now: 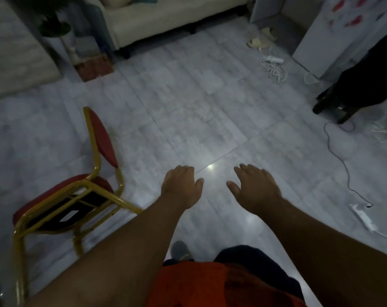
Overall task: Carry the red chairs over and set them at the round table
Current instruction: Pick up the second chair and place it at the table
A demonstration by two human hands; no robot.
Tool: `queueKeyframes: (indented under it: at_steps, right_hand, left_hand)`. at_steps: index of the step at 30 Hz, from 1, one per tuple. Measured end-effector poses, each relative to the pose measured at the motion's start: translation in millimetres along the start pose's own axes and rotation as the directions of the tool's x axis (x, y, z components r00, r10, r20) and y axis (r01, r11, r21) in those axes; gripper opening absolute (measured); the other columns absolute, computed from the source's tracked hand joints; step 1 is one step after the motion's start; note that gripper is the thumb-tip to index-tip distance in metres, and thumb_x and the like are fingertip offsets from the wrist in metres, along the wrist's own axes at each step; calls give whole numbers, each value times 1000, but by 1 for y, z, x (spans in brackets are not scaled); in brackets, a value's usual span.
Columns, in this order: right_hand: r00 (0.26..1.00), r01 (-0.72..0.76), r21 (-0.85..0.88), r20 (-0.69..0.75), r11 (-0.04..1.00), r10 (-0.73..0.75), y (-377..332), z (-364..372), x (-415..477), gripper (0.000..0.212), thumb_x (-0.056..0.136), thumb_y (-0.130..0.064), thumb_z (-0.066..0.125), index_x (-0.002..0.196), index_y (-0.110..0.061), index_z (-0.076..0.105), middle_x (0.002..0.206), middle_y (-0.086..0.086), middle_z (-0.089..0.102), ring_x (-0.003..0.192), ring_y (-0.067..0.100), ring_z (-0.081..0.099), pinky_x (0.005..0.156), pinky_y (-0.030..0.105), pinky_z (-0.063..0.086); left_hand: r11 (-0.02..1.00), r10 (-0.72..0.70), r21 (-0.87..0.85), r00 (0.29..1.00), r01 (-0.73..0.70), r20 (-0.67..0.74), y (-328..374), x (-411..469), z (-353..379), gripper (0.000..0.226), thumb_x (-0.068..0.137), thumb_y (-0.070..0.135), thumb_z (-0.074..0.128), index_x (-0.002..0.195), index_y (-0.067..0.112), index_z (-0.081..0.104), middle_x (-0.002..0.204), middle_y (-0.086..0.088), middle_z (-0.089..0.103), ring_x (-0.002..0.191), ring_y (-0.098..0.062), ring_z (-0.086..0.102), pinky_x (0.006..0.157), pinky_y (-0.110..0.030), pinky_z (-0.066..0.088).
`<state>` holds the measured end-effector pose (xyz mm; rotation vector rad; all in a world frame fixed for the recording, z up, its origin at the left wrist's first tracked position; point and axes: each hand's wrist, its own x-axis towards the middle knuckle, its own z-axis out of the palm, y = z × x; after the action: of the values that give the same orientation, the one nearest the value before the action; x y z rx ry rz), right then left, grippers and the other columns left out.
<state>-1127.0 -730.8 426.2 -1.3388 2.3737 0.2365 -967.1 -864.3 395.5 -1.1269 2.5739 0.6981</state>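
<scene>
A red chair [66, 191] with a gold metal frame lies tipped over on the grey tiled floor at the lower left, its seat underside facing me and its red backrest [102, 138] pointing away. My left hand [181, 186] hovers to the right of the chair, palm down, fingers apart, holding nothing. My right hand [253, 187] is stretched out beside it, also empty with fingers spread. Neither hand touches the chair. No round table is in view.
A cream sofa [166, 21] stands at the back. A potted plant [55, 27] and a brown box [93, 67] sit at the back left. White cables and power strips [274, 63] lie on the floor at right, near a dark chair [360, 85] and a white appliance [334, 36].
</scene>
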Motion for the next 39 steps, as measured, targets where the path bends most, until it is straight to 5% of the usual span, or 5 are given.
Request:
queueKeyframes:
  at_steps: [9, 17, 31, 39]
  right_hand:
    - [973, 232, -75, 39, 970, -229, 0, -62, 197, 68, 100, -58, 23, 155, -19, 28, 165, 3, 25, 153, 21, 20, 124, 46, 17]
    - [833, 553, -225, 149, 802, -532, -53, -127, 351, 65, 102, -55, 28, 156, -19, 27, 165, 3, 24, 153, 22, 18, 124, 45, 13]
    - [627, 768, -361, 257, 529, -735, -327, -197, 530, 65, 102, -55, 27, 157, -20, 24, 166, 4, 22, 153, 22, 17, 125, 44, 13]
    - [486, 865, -343, 391, 366, -782, -462, -197, 597, 62, 103, -49, 30, 158, -21, 23, 166, 4, 20, 153, 22, 17, 124, 42, 11]
  left_hand:
    - [979, -199, -49, 980, 198, -22, -31, 134, -63, 56, 105, 43, 39, 147, 7, 42, 152, -13, 47, 144, -30, 37, 121, -38, 21]
    - [859, -487, -229, 868, 457, -94, -64, 210, -100, 53, 104, 44, 40, 143, 9, 45, 144, -9, 51, 135, -26, 43, 117, -35, 24]
    - [644, -724, -385, 689, 661, -26, -295, 269, -190, 56, 105, 44, 37, 148, 8, 38, 154, -12, 42, 146, -31, 32, 122, -42, 23]
    - [397, -878, -554, 478, 732, 3, -395, 279, -199, 47, 99, 47, 41, 129, 13, 53, 126, -8, 61, 116, -27, 54, 104, -39, 42]
